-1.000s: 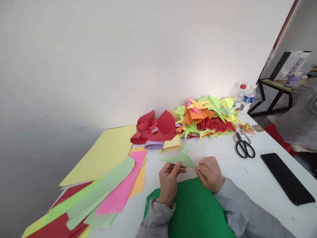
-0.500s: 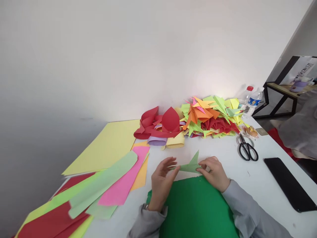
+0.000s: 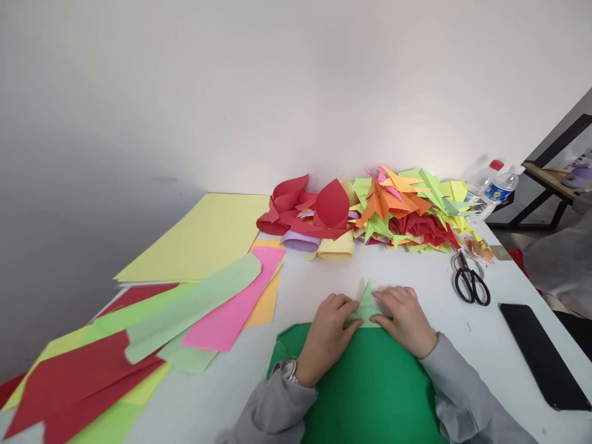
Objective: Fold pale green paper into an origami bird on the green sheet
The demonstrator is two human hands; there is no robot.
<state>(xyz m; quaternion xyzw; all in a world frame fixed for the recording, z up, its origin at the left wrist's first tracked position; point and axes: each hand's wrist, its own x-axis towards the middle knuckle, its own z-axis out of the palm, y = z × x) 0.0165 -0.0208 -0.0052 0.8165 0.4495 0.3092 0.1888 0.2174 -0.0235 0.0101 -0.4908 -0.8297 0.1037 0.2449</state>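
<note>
A folded piece of pale green paper (image 3: 369, 308) with a pointed tip is held at the far edge of a dark green sheet (image 3: 370, 382). On its left side, my left hand (image 3: 330, 330) pinches it between thumb and fingers. My right hand (image 3: 406, 319) grips the opposite side the same way. The paper's tip sticks up between the two hands, while its side ends are covered by the fingers.
Paper strips (image 3: 198, 302) in several colours lie left, beside a yellow sheet (image 3: 203, 237). Behind stand red paper shapes (image 3: 332, 206) and a pile of folded paper (image 3: 407, 216). Scissors (image 3: 472, 285), a black phone-like slab (image 3: 546, 357) and plastic bottles (image 3: 499, 185) are at right.
My left hand has moved right and closer to my right hand. The pale green paper, stretched sideways before, now points upright between them. The view has shifted slightly.
</note>
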